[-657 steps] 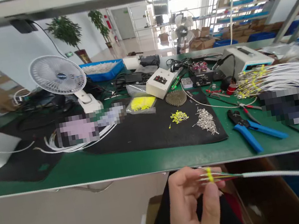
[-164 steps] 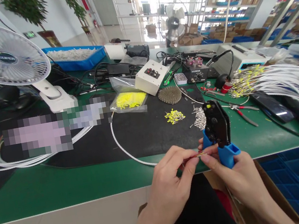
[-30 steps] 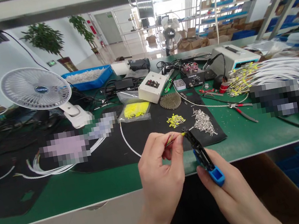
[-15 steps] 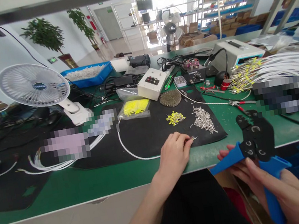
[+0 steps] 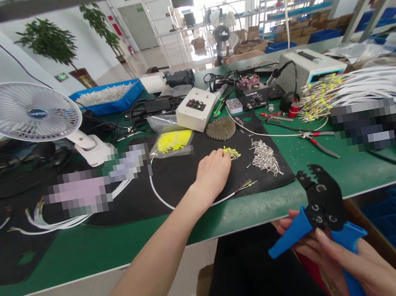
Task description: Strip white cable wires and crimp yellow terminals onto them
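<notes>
My right hand (image 5: 351, 264) is wrapped round the blue-handled crimping tool (image 5: 324, 199), whose black jaws point up and whose handles are spread. My left hand (image 5: 213, 175) reaches over the black mat to a small pile of yellow-ended metal terminals (image 5: 234, 152). Its fingers are curled together at the pile's left side, and the fingertips are hidden, so what they pinch cannot be made out. A white cable (image 5: 156, 188) loops under my left forearm. The cable's thin coloured wires (image 5: 246, 185) lie bare on the mat, with yellow at some tips. Right of the yellow pile are loose silver terminals (image 5: 265, 157).
A bag of yellow parts (image 5: 175, 141), a round metal coil (image 5: 221, 129) and a switch box (image 5: 197, 109) lie behind. A white fan (image 5: 29, 114) stands left. Red-handled cutters (image 5: 315, 142) and a bundle of white cables (image 5: 381, 80) are at right.
My left hand has let go of the cable's wire end and moved up and left to the yellow terminals. The crimping tool in my right hand has shifted left and slightly down.
</notes>
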Available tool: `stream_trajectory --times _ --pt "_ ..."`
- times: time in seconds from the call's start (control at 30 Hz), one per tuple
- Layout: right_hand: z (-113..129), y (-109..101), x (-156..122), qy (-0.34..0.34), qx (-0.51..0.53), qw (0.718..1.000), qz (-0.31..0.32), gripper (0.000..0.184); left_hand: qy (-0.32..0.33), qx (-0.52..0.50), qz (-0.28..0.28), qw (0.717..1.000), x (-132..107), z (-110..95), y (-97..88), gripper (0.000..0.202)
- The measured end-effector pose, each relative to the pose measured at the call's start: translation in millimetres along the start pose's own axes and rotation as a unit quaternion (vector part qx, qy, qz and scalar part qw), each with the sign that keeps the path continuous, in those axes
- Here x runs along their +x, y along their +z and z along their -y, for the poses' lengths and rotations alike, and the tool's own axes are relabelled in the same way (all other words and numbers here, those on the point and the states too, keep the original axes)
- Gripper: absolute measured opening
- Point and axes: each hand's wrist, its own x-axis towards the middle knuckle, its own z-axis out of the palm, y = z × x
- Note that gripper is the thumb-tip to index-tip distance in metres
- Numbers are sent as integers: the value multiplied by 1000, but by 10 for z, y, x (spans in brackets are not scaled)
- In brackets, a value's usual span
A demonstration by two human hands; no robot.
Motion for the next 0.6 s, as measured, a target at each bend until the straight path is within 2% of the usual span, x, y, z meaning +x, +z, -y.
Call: stream_trajectory --times 0.07,0.2,0.3,0.4,0.5,0.6 --pt "-26 4 -36 18 29 999 15 43 -7 -1 17 1000 -8 48 4 24" --pt "-48 -11 -44 72 107 987 90 35 -19 -31 37 999 -89 175 -5 23" --pt "-79 -47 -20 116 147 972 142 37 -29 -81 25 996 -202 242 -45 23" --pt "-127 -88 2 149 152 962 169 42 -48 -161 0 986 -336 279 -100 21" --pt "-176 -108 15 168 148 958 181 43 -77 -272 -20 959 -461 308 -129 17" --pt "-207 -96 6 171 148 954 194 43 -105 -402 -44 908 -570 319 -121 21"
